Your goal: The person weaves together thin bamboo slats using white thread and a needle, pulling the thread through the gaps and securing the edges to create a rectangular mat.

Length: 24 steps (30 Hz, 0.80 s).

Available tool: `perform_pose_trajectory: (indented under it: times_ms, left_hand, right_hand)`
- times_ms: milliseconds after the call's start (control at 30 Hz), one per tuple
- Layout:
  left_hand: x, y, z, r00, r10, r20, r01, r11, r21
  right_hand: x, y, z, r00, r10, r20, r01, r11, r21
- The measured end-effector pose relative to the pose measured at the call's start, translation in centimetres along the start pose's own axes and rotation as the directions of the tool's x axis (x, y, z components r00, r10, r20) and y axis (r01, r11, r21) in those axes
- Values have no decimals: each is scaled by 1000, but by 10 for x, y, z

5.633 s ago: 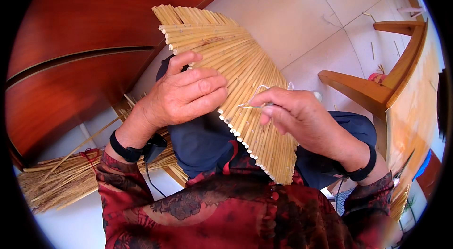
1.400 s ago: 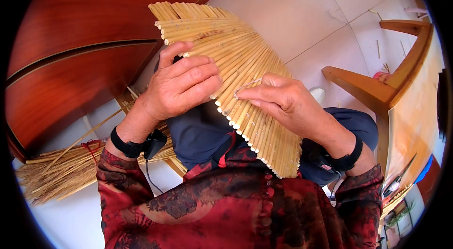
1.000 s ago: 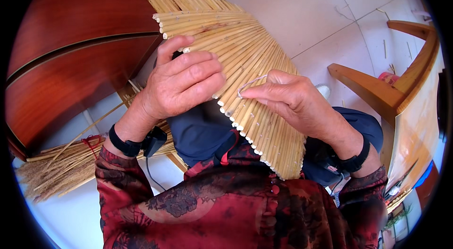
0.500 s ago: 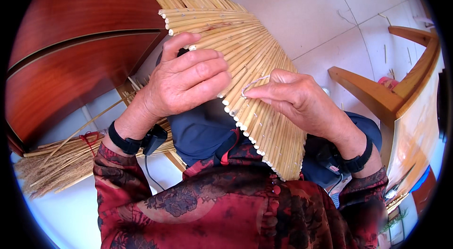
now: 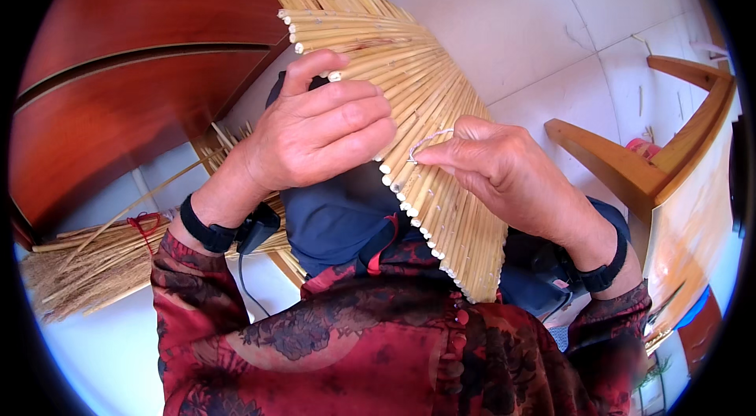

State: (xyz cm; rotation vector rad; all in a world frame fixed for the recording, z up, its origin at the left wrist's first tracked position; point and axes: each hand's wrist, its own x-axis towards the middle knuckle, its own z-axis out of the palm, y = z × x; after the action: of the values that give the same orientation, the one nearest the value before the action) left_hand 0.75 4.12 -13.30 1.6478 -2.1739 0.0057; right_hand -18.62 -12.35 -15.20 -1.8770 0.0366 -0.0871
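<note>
A mat of stalks, pale yellow and stitched side by side, lies tilted across my lap, curving from the upper left to my waist. My left hand grips its left edge, fingers over the cut ends, with the thumb hidden. On the mat's upper face, my right hand pinches a thin whitish thread between thumb and forefinger. The thread makes a small loop close to the stalk ends. Whether a needle is in the pinch I cannot make out.
Behind my left forearm lies a bundle of dry stalks with brushy heads, tied with red string. A reddish wooden cabinet stands at the upper left. To the right is a wooden stool or table frame. Pale floor tiles show beyond the mat.
The mat and both hands have shifted slightly to the right in the view. The left hand keeps its hold, and the right hand still pinches the looped thread.
</note>
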Motion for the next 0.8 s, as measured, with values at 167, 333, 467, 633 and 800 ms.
perform_pose_trajectory:
  times_ms: [167, 333, 467, 633, 800]
  left_hand:
    - [0, -2, 2, 999, 35, -36, -36, 998, -51]
    - [-4, -5, 5, 993, 56, -104, -62, 997, -55]
    - [0, -14, 5, 990, 91, -108, -102, 989, -105]
    - [25, -35, 10, 966, 225, -124, -246, 951, -188]
    - [39, -50, 26, 933, 300, -200, -339, 919, -202]
  right_hand:
    - [8, -13, -8, 995, 14, 104, 6, 982, -190]
    - [21, -23, -11, 979, 2, 206, 63, 950, -307]
    - [26, -31, -16, 977, 52, 206, 20, 942, -334]
    - [17, -24, -33, 973, 142, 180, -69, 930, -362]
    - [18, -21, -44, 977, 180, 112, -111, 883, -456]
